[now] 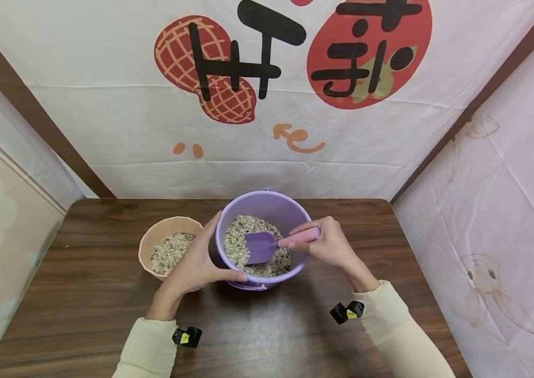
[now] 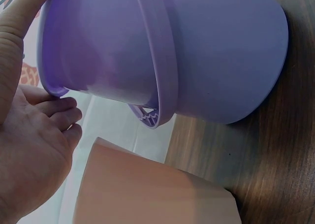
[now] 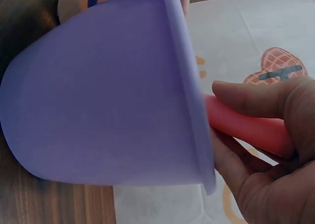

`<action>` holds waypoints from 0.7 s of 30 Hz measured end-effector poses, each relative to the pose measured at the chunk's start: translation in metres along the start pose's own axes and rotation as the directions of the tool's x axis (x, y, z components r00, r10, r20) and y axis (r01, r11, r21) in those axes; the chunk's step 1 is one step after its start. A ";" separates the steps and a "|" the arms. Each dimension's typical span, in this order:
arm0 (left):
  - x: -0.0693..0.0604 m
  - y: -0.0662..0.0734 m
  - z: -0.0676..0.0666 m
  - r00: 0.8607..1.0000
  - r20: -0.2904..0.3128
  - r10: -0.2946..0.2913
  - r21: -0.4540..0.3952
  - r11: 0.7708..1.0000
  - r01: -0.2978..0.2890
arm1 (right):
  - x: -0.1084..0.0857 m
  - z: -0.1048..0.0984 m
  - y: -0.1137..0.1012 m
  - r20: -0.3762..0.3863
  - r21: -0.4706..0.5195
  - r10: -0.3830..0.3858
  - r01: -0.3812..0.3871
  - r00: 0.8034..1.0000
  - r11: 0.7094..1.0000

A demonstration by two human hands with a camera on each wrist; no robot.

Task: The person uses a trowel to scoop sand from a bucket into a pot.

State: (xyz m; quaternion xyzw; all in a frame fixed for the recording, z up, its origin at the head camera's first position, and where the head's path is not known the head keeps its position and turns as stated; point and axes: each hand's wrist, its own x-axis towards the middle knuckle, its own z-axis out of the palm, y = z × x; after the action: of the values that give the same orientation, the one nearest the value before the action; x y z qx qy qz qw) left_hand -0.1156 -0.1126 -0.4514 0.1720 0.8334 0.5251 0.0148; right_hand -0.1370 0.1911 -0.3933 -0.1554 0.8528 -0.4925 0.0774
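Note:
A purple bucket (image 1: 302,210) stands on the table, holding pale speckled gravel (image 1: 236,236). My left hand (image 1: 197,265) holds the bucket's left side by the rim, thumb along the near edge and fingers at the far left; the left wrist view shows fingertips (image 2: 64,118) near the rim. My right hand (image 1: 330,244) grips the pink handle of a toy shovel (image 1: 261,248), its purple blade lying over the gravel inside the bucket. From the right wrist, the pink handle (image 3: 246,128) shows between thumb and fingers, while the bucket wall hides the blade.
Left of the bucket, partly behind my left hand, stands a peach-coloured bowl (image 1: 146,247) with similar gravel in it. The bucket's handle (image 2: 165,61) hangs down against its side. A printed cloth wall (image 1: 267,173) rises behind the brown wooden table (image 1: 267,336).

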 end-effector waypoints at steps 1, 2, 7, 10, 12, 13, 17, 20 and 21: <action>0.000 0.000 0.000 1.000 0.001 0.001 -0.003 1.000 -0.001 | 0.001 0.001 0.001 0.004 0.012 -0.004 0.004 1.000 1.000; 0.000 0.000 0.000 1.000 0.001 0.001 -0.006 1.000 -0.001 | 0.002 0.001 0.001 0.008 0.025 -0.007 0.006 1.000 1.000; 0.001 0.000 0.001 1.000 0.000 0.011 -0.011 1.000 -0.011 | 0.008 0.007 0.005 -0.005 0.084 0.005 -0.004 1.000 0.996; 0.001 0.000 0.001 1.000 0.001 0.013 -0.006 1.000 -0.013 | 0.011 0.011 0.007 -0.017 0.105 0.017 -0.016 1.000 0.994; 0.001 -0.001 0.001 1.000 0.002 0.010 -0.003 1.000 -0.010 | 0.012 0.012 0.007 -0.027 0.108 0.015 -0.012 1.000 0.994; 0.001 -0.001 0.001 1.000 0.001 0.007 -0.001 1.000 -0.007 | 0.012 0.013 0.006 -0.029 0.110 0.012 -0.009 0.999 0.994; 0.001 -0.002 0.000 1.000 0.000 0.003 0.001 1.000 -0.003 | 0.011 0.013 0.006 -0.039 0.122 0.019 -0.014 0.999 0.992; 0.001 -0.002 0.000 1.000 0.001 0.011 0.001 1.000 -0.011 | 0.010 0.013 0.006 -0.052 0.146 0.038 -0.030 0.998 0.989; 0.002 -0.002 0.000 1.000 0.002 0.015 0.001 1.000 -0.015 | 0.009 0.013 0.007 -0.055 0.158 0.043 -0.034 0.998 0.987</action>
State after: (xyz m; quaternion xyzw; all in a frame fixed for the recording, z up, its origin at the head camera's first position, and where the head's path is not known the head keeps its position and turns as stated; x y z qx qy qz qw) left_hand -0.1175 -0.1127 -0.4530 0.1786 0.8323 0.5246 0.0116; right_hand -0.1436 0.1809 -0.4056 -0.1178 0.8163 -0.5607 0.0738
